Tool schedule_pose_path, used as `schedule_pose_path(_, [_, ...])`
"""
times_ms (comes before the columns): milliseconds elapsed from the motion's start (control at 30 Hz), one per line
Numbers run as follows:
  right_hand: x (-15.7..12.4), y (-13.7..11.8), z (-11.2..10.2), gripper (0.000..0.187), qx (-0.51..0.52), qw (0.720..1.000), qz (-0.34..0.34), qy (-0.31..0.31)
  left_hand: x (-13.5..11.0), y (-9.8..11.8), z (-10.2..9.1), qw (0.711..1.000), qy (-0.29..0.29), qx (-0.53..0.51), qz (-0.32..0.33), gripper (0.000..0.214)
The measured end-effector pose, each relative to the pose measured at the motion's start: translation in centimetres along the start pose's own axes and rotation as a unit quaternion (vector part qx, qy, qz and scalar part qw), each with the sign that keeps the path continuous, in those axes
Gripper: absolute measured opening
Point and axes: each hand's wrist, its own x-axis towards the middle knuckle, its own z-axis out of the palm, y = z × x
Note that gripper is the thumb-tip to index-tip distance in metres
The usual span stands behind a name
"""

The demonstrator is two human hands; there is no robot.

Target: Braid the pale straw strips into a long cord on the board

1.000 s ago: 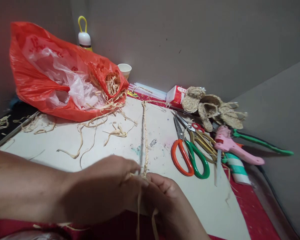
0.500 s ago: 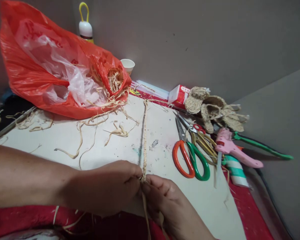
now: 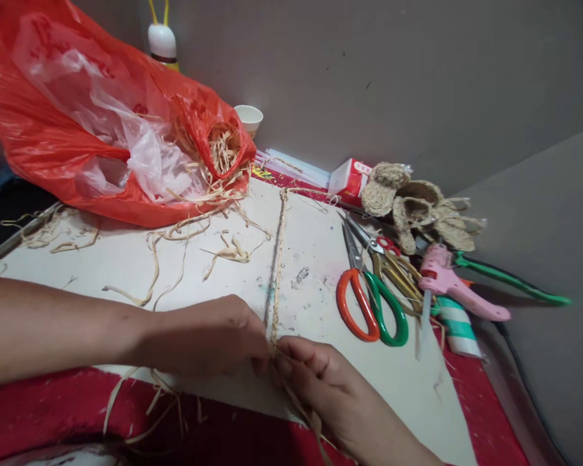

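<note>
A thin straw-coloured braid [image 3: 278, 272] stretches from the far edge of the white board [image 3: 315, 304] down to my hands. My left hand [image 3: 218, 336] is closed at the near end of the braid, its fingertips partly hidden. Beside it, my right hand [image 3: 315, 382] pinches the braid's end and its loose strands. Those loose raffia strands [image 3: 315, 430] trail down below my right hand towards the red cloth [image 3: 223, 427].
At the left lies a red plastic bag [image 3: 146, 210] with raffia [image 3: 225, 149] inside. Scissors with orange and green handles [image 3: 357, 304], a pink glue gun [image 3: 447, 281] and woven straw pieces [image 3: 412, 200] are at the right. A paper cup [image 3: 249, 118] stands behind.
My left hand and forearm have shifted slightly up and left. The loose strands below my right hand now slant rightwards, and the braid's near end has moved a little left.
</note>
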Motion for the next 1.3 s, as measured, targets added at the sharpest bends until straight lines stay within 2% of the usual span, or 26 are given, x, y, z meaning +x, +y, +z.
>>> schedule_pose_path(100, [-0.2, -0.2, 0.1, 0.032, -0.059, 0.998, 0.004, 0.024, 0.2, 0.4, -0.2, 0.997, -0.024, 0.013, -0.070, 0.022])
schedule_pose_path(200, [-0.5, -0.2, 0.4, 0.032, -0.136, 0.989, 0.011, 0.049, 0.3, 0.5, 0.0, 0.995, -0.020, 0.022, -0.099, 0.019])
schedule_pose_path(367, [-1.2, -0.8, 0.7, 0.033, -0.244, 0.964, -0.016, 0.102, 0.4, -0.7, 0.6, 0.998, 0.022, 0.039, -0.042, 0.017])
schedule_pose_path(567, [-2.0, -1.8, 0.8, 0.035, -0.289, 0.948, -0.024, 0.130, 0.4, -1.0, 1.1, 0.996, 0.046, 0.082, -0.003, 0.020])
schedule_pose_path(667, [-2.0, -1.4, 1.6, 0.034, -0.299, 0.944, -0.037, 0.139, 0.5, -1.0, 1.5, 0.996, 0.043, 0.080, 0.017, 0.021])
schedule_pose_path(733, [-1.9, -0.6, 2.3, 0.032, -0.329, 0.930, -0.054, 0.154, 0.6, -1.0, 1.7, 0.998, 0.037, 0.056, 0.018, 0.022])
schedule_pose_path(867, [-1.6, 1.5, 3.1, 0.020, -0.416, 0.883, -0.125, 0.175, 0.7, -1.2, 2.0, 0.999, 0.034, 0.013, 0.017, 0.024])
schedule_pose_path(933, [-1.4, 2.4, 3.1, 0.012, -0.469, 0.855, -0.133, 0.176, 0.7, -1.2, 2.2, 0.999, 0.033, -0.008, 0.010, 0.024])
schedule_pose_path(1100, [-1.3, 3.1, 2.9, 0.018, -0.598, 0.774, -0.103, 0.181, 0.6, -1.6, 2.7, 0.996, 0.031, -0.069, 0.038, 0.033])
schedule_pose_path(1300, [-0.8, 3.8, 3.4, 0.023, -0.701, 0.675, -0.148, 0.178, 0.6, -2.1, 2.8, 0.996, 0.048, -0.046, 0.058, 0.029])
